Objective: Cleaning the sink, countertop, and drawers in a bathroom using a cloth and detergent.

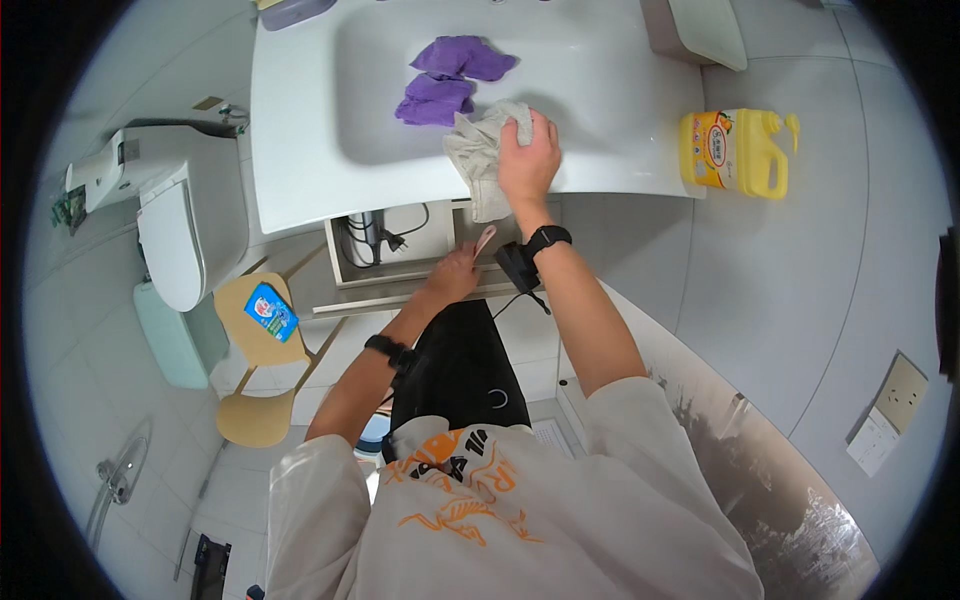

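Note:
A damp-looking grey-beige cloth is bunched in my right hand, at the front edge of the white washbasin; its lower end hangs over the edge above an open drawer. Two folded purple cloths lie in the basin to the left of it. My left hand is at the drawer's front, its fingers closed around a light pink handle; what the handle belongs to cannot be told. In the drawer's left part lies a dark-grey cylindrical appliance with a black cord and plug.
A yellow detergent jug stands right of the basin. A grey bin-like container is at the back right. On the left are a toilet and a wooden chair bearing a blue packet.

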`<control>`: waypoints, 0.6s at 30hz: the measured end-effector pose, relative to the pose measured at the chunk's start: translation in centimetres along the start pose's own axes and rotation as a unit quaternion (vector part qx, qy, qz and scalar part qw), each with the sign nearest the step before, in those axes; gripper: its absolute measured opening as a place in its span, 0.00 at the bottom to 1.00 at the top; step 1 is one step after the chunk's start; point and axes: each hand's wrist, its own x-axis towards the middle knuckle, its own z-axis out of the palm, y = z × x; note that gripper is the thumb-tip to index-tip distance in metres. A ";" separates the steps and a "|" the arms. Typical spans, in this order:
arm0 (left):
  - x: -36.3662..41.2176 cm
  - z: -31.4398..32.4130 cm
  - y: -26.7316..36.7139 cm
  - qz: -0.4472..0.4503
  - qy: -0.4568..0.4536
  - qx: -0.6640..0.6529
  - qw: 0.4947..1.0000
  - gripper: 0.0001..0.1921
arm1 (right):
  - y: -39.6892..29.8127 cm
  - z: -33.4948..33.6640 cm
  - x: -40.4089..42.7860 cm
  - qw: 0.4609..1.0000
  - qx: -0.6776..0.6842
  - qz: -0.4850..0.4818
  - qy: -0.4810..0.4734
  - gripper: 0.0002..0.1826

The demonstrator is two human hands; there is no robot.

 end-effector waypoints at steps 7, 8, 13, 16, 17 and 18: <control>6.8 4.9 -2.3 0.245 0.194 0.103 0.944 0.41 | -0.2 -0.7 0.3 1.000 -0.001 0.023 -0.015 0.17; 7.4 5.4 -2.7 0.207 0.140 0.093 0.964 0.38 | -0.1 -0.7 0.4 1.000 0.001 0.019 -0.013 0.17; 10.7 7.8 -3.5 0.071 0.051 0.067 0.994 0.30 | 0.7 -0.3 0.2 1.000 -0.001 0.012 -0.005 0.17; 11.9 9.4 -5.6 0.089 0.079 0.078 0.990 0.25 | 0.2 0.0 0.2 1.000 -0.005 0.009 -0.007 0.17; 11.9 9.7 -7.5 0.090 0.121 0.103 0.983 0.26 | -1.0 0.5 -0.1 1.000 0.000 0.003 -0.009 0.17; 11.9 9.9 -8.6 0.097 0.158 0.126 0.975 0.26 | -1.5 0.8 -0.2 1.000 0.007 0.003 -0.014 0.17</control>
